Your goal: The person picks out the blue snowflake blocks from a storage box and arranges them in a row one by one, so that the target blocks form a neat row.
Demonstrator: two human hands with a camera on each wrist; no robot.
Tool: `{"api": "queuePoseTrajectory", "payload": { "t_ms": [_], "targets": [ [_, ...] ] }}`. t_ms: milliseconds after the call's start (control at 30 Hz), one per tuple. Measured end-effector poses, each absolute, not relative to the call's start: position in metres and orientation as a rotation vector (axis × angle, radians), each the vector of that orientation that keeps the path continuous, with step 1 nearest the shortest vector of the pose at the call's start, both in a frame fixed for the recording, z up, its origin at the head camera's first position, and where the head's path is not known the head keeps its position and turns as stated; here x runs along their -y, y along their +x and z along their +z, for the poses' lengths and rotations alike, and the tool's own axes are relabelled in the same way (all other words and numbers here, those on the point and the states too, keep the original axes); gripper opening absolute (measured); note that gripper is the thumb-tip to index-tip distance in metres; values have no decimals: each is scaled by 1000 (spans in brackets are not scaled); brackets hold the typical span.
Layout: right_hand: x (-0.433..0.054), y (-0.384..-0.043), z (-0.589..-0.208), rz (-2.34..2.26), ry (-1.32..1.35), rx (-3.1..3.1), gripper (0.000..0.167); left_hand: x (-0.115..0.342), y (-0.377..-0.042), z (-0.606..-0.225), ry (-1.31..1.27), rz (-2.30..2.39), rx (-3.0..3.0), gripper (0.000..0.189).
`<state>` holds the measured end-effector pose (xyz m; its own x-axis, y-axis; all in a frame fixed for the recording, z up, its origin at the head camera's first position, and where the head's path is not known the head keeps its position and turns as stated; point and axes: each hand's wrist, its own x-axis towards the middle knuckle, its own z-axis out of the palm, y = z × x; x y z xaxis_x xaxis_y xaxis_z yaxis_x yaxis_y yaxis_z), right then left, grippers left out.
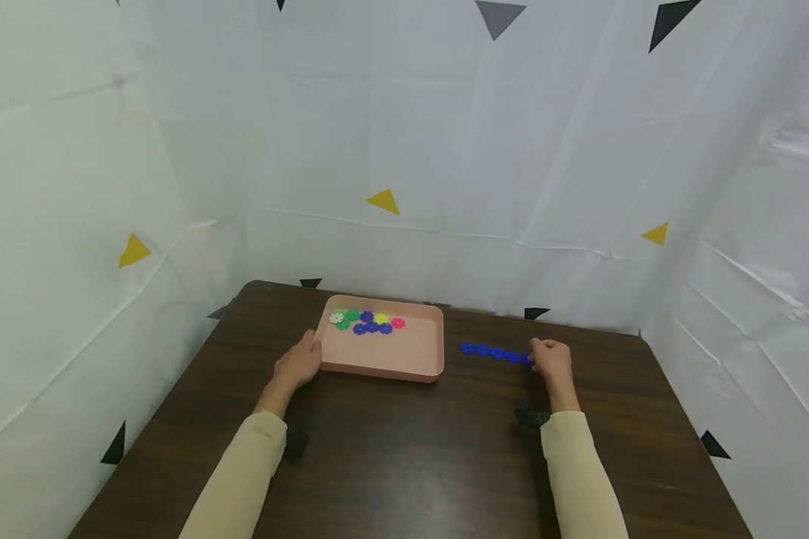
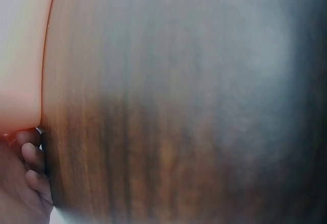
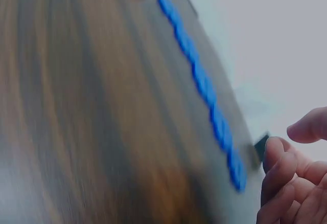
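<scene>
My left hand [image 1: 300,361] grips the left edge of a shallow pink tray [image 1: 377,372] in the head view. Its fingers [image 2: 32,155] curl at the tray's underside in the left wrist view. Several blue snowflake-shaped plastic discs [image 1: 497,352] form a row on the table, right of the tray. At the row's right end is my right hand [image 1: 551,358]. In the right wrist view its thumb [image 3: 309,126] stands apart from the loosely bent fingers, nothing visible between them, beside the blurred blue row [image 3: 203,83].
Inside the tray, toward its back left, lie more discs: a white one [image 1: 336,318], green ones [image 1: 353,315], blue ones [image 1: 372,327], a yellow one [image 1: 381,319] and a pink one [image 1: 398,323]. White sheeting [image 1: 404,254] stands behind the dark wooden table [image 1: 404,464].
</scene>
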<state>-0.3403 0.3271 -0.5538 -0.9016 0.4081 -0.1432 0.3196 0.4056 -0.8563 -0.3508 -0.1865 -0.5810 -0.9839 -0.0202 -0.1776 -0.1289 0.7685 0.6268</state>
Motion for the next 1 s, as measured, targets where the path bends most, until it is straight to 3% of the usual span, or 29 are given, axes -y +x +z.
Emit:
{"api": "queuePoseTrajectory", "payload": {
  "t_ms": [367,633,1000],
  "targets": [
    [-256,-359,-525,1509,-306,2570,43,186,-352,-583,-112,1022,-2803,57],
    [-176,-377,-504,1482,119,2716,35,185,-351,-579,-106,991,-2812,56],
    [-119,-393,-540,1460,279,2802,34,177,-348,-576,-78,973,-2821,57]
  ]
}}
